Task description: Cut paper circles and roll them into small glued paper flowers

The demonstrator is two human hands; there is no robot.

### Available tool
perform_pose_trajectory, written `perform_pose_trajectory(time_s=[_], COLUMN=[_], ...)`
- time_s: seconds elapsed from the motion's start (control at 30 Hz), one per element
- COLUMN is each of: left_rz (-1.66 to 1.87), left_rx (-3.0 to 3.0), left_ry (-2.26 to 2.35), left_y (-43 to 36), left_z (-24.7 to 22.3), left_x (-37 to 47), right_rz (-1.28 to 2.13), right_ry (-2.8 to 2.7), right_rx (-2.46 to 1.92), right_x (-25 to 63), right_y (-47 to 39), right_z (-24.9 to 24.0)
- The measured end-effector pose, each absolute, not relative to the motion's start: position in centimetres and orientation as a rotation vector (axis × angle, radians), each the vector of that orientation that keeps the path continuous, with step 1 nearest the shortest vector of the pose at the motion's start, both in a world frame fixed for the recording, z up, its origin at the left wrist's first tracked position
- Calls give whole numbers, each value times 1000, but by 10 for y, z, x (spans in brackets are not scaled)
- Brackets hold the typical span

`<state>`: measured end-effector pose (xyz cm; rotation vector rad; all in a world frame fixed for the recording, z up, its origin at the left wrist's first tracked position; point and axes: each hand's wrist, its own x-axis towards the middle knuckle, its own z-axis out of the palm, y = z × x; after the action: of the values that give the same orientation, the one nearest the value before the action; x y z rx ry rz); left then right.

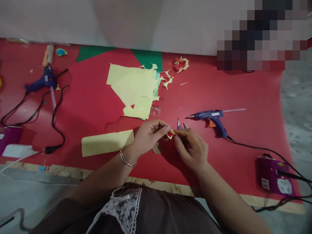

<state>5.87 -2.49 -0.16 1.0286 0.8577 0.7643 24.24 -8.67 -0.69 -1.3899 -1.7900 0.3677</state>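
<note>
Between my two hands is a small curled piece of yellow and red paper (170, 134). My left hand (151, 134) pinches it between thumb and fingers. From the other side, the thumb and forefinger of my right hand (193, 148) are closed at its edge. The tips of a thin blue tool (178, 123) and a grey pointed tool (186, 126) show just beyond my right hand; the rest of them is hidden. A strip of yellow paper (107, 142) lies beside my left wrist.
A blue glue gun (211, 116) with a clear stick lies at right, corded toward a purple power box (275, 177). Another glue gun (45, 79) is at left. Cut yellow sheets (136, 86) and paper scraps (168, 79) lie ahead on the red tabletop (255, 84).
</note>
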Motion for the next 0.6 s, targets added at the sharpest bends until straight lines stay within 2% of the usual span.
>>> perform_pose_trajectory(time_s=[0.6], left_rz=[825], left_rx=[1341], left_ry=[924], left_y=[-30], left_z=[-7], left_x=[58], right_rz=[396], right_ry=[-1769], right_rx=[-1373], right_x=[243], right_y=[-86], right_z=[-9])
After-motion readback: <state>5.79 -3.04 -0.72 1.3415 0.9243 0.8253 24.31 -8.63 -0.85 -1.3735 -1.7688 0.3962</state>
